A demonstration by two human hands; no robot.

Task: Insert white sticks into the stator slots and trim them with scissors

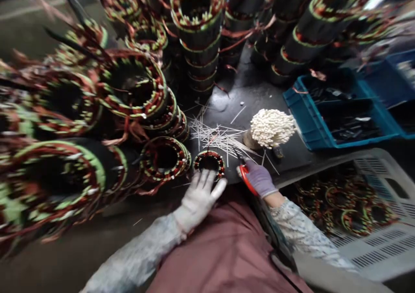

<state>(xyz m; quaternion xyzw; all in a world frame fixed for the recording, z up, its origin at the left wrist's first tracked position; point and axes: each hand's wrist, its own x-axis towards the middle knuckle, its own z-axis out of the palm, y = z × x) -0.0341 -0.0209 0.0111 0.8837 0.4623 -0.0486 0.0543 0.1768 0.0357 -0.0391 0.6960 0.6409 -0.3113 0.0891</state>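
Note:
In front of my body, a small ring-shaped motor stator (223, 163) with copper windings lies on the dark worktop. My left hand (201, 194), in a white glove, rests at the stator's near edge with its fingers stretched out and partly covers it. My right hand (258, 178), in a purple glove, is closed round red-handled cutters (247, 181). The dark tips of the cutters point away from me, and their exact shape is unclear. Just beyond both hands, many thin white sticks (220, 139) lie scattered. Next to them is a thick bundle of white sticks (272, 127) in a holder.
Stacked larger stators (129, 87) crowd the left, with loose copper leads sticking out. Tall stator stacks (199, 42) stand at the back. A blue divided bin (316, 122) holds small dark parts at right. Below it, a pale plastic crate (387, 241) contains several small stators.

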